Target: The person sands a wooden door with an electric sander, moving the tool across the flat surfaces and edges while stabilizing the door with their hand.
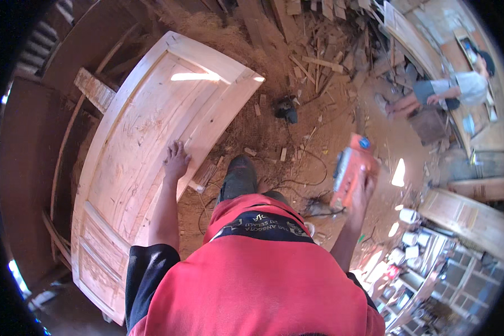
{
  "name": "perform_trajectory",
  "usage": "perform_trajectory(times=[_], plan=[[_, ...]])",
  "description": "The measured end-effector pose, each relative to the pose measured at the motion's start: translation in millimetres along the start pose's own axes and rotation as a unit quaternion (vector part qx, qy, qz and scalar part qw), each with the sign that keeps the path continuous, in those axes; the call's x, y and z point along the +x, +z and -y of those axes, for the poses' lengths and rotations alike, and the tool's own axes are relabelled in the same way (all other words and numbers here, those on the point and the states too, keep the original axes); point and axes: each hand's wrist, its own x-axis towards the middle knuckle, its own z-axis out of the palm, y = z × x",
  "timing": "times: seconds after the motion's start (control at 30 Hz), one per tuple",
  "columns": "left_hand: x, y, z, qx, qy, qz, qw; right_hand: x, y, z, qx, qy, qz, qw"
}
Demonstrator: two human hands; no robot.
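A pale wooden panelled door (131,145) lies along my left side, raised on supports, with wood dust and shavings on its face. Palm down, my left hand (176,161) rests on its near edge with the fingers spread. Out to my right, away from the door, my right hand (365,187) grips an orange electric planer (345,178) with a blue knob at its front end. The planer is held in the air above the dusty floor. Its underside and the grip are partly hidden.
A wooden block (95,89) sticks out beneath the door's far side. Scrap wood (325,61) is heaped ahead. A dark object (286,109) and a cord (313,182) lie on the floor. Another person (459,89) sits at the far right. Pots and cans (411,241) stand lower right.
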Motion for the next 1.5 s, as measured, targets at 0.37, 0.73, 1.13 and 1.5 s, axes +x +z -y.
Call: perform_trajectory(times=[0.37, 0.73, 1.13, 1.5], plan=[[14.4, 11.0, 30.6, -0.001, 0.045, -0.007, 0.999, 116.0, 299.6, 86.7, -0.006, -0.162, 0.52, 0.839], [8.4, -12.3, -5.1, -0.083, -0.048, 0.03, 0.995, 149.9, 407.2, 69.6, -0.087, -0.121, 0.578, 0.802], [8.1, -21.8, -12.9, -0.063, -0.074, -0.025, 0.995, 160.0, 419.9, 58.0, -0.072, -0.077, 0.604, 0.79], [175.7, -84.0, 14.7, -0.121, -0.176, -0.355, 0.91, 181.6, 419.0, 39.9, -0.118, -0.034, 0.608, 0.784]])
